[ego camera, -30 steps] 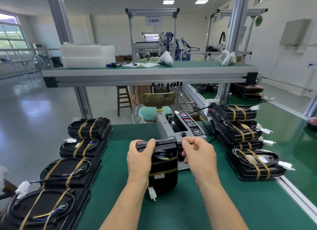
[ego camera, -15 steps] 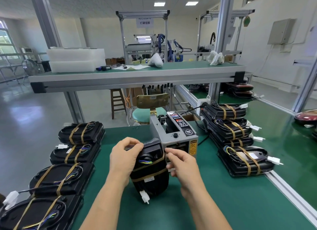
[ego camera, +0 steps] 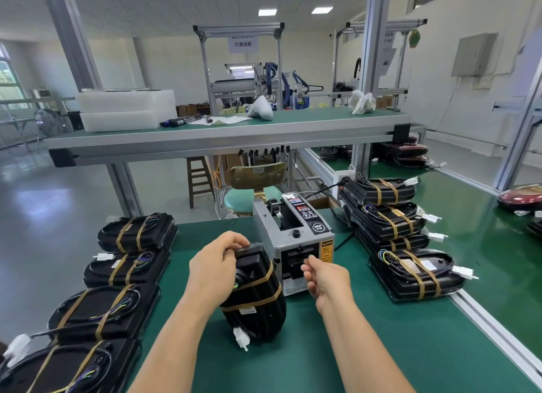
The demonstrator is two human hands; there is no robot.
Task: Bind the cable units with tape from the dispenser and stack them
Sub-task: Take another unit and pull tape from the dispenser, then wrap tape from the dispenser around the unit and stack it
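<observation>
A black cable unit (ego camera: 258,299) stands on edge on the green table, with two brown tape bands round it and a white plug at its lower end. My left hand (ego camera: 215,265) grips its top edge. Just right of it my right hand (ego camera: 324,277) reaches with curled fingers to the outlet slot of the grey tape dispenser (ego camera: 296,240); whether it pinches tape I cannot tell. Taped units lie in a row at the left (ego camera: 123,268) and stand stacked at the right (ego camera: 387,214).
The green table (ego camera: 366,348) has an aluminium rail along its right edge. A raised shelf (ego camera: 228,131) crosses behind with white trays, markers and a rag. A green-seated chair (ego camera: 252,184) stands beyond the dispenser. Red units lie on the far right belt (ego camera: 520,197).
My right hand left the unit and moved to the dispenser's outlet. The left hand tilted the unit a little leftwards and still grips its top. The view shifted right.
</observation>
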